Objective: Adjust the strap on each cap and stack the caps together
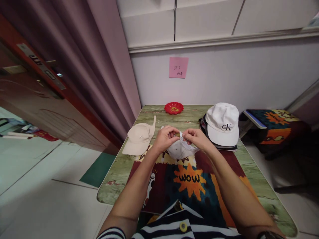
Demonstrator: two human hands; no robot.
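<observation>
A white baseball cap (pixel 179 151) lies on the patterned mat in front of me, with the strap at its back raised between my hands. My left hand (pixel 166 138) is closed in a pinch at the left side of this strap. From the other side, my right hand (pixel 195 138) pinches the strap's right part between thumb and fingers. Both hands partly cover the cap. Left of them rests a beige cap (pixel 140 136) with its strap undone and sticking up. To the right, a white cap (pixel 222 123) with black letters tops a stack of darker caps.
The green wood-pattern table (pixel 113 186) carries a colourful mat (pixel 190 181). A red scalloped dish (pixel 173 108) stands at the back, below a pink note (pixel 178 67) on the wall. A folding chair (pixel 274 122) is at the right, a curtain (pixel 109 66) at the left.
</observation>
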